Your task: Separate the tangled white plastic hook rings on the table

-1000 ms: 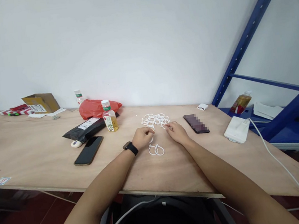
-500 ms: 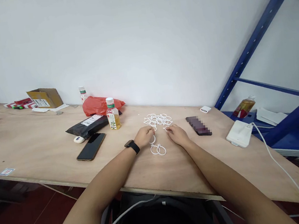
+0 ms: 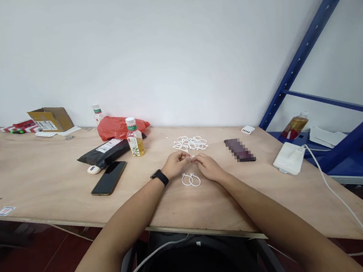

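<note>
My left hand (image 3: 176,164), with a black watch on its wrist, has its fingers pinched together just in front of the ring pile. Facing it, my right hand (image 3: 206,165) is closed too, its fingertips close to the left ones. Something small and white shows between the two hands, too small to make out, and the fingers partly hide it. Behind them lies a loose pile of several white rings (image 3: 190,143). Two linked or overlapping white rings (image 3: 191,179) rest on the wooden table (image 3: 190,210) nearer to me.
Left of my hands are a drink bottle (image 3: 135,137), a dark phone (image 3: 109,178), a black package (image 3: 104,152) and a red bag (image 3: 117,127). To the right lie a blurred phone (image 3: 240,150), a white charger (image 3: 289,158) with a cable, and a blue metal frame (image 3: 306,52).
My hands have come together, the right one moving left. The ring seen beneath my left hand and the ring part at my right fingertips no longer show clearly. The view has shifted slightly.
</note>
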`<action>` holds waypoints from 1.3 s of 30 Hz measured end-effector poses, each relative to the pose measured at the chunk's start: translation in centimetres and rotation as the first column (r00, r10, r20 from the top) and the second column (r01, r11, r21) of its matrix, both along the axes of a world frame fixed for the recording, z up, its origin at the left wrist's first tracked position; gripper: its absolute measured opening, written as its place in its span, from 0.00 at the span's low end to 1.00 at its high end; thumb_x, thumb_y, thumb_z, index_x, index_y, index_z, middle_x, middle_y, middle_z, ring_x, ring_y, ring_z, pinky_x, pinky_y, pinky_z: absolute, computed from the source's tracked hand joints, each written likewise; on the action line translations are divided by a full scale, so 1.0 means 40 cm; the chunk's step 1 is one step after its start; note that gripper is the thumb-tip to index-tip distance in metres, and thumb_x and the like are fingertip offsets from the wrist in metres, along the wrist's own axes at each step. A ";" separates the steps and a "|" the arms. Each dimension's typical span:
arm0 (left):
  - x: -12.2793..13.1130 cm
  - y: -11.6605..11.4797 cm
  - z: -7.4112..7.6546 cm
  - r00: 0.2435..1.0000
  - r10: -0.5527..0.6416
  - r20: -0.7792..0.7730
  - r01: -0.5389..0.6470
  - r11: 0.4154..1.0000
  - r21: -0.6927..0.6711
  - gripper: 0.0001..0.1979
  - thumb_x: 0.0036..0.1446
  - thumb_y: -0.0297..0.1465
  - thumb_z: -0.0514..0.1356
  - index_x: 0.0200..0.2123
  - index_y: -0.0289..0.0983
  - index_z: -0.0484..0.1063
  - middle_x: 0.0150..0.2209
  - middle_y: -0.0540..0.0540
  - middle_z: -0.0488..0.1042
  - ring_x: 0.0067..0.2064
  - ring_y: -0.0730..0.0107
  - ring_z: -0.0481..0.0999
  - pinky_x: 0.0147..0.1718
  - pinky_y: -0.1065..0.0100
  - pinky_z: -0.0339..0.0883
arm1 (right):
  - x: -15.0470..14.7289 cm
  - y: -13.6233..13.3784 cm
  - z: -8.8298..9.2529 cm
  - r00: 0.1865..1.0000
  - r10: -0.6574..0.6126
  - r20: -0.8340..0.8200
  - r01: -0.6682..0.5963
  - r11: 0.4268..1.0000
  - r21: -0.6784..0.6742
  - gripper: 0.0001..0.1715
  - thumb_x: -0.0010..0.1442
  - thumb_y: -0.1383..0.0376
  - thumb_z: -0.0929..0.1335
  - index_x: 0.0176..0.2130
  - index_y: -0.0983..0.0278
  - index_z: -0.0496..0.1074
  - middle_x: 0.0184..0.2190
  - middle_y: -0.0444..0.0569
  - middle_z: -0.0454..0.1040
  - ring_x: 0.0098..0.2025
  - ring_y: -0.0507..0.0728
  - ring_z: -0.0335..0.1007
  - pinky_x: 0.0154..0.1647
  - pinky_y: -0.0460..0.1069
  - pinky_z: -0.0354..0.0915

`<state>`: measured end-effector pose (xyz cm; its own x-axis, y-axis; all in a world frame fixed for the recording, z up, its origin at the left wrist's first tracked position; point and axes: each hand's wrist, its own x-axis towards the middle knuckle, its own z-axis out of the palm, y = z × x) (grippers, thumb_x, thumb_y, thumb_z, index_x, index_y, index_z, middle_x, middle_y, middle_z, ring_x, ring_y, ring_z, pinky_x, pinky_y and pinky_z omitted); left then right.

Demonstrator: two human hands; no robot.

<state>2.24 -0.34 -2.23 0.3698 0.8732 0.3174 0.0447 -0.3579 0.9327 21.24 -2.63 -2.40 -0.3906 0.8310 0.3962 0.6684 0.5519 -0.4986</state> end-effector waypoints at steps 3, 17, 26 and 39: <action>0.000 0.002 -0.002 1.000 0.008 0.022 -0.008 1.000 -0.002 0.08 0.52 0.28 0.59 0.36 0.31 0.72 0.25 0.51 0.70 0.26 0.79 0.67 0.27 0.75 0.60 | -0.006 -0.005 0.005 0.998 0.007 -0.056 -0.007 1.000 0.003 0.14 0.61 0.68 0.64 0.45 0.61 0.74 0.40 0.50 0.72 0.39 0.56 0.68 0.42 0.50 0.64; 0.007 -0.010 0.022 0.968 -0.165 0.190 0.190 0.975 -0.116 0.06 0.51 0.27 0.62 0.34 0.31 0.69 0.29 0.47 0.74 0.29 0.77 0.72 0.32 0.71 0.66 | -0.015 -0.014 0.022 0.996 -0.048 -0.069 0.055 0.993 0.102 0.10 0.62 0.63 0.65 0.37 0.60 0.77 0.34 0.49 0.73 0.37 0.56 0.67 0.39 0.49 0.62; -0.020 -0.031 0.039 0.974 -0.028 -0.225 0.068 0.983 0.170 0.03 0.48 0.25 0.57 0.30 0.34 0.69 0.24 0.52 0.70 0.26 0.77 0.67 0.29 0.73 0.61 | 0.004 -0.006 0.018 0.998 -0.023 -0.058 0.028 0.996 0.089 0.10 0.59 0.62 0.68 0.41 0.61 0.76 0.37 0.49 0.74 0.35 0.55 0.68 0.39 0.50 0.63; -0.021 -0.054 0.064 0.853 0.200 -0.482 0.066 0.875 0.479 0.07 0.54 0.28 0.56 0.32 0.37 0.75 0.26 0.50 0.75 0.27 0.73 0.70 0.31 0.72 0.62 | 0.010 -0.011 0.018 0.949 -0.093 -0.300 0.096 0.995 -0.005 0.10 0.60 0.65 0.62 0.39 0.62 0.72 0.35 0.47 0.76 0.34 0.55 0.70 0.36 0.49 0.64</action>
<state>1.40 -2.51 0.32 0.5376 0.6981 0.4730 0.4974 -0.7154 0.4907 21.66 -3.08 -1.68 -0.1724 0.8540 0.4909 0.5385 0.4990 -0.6790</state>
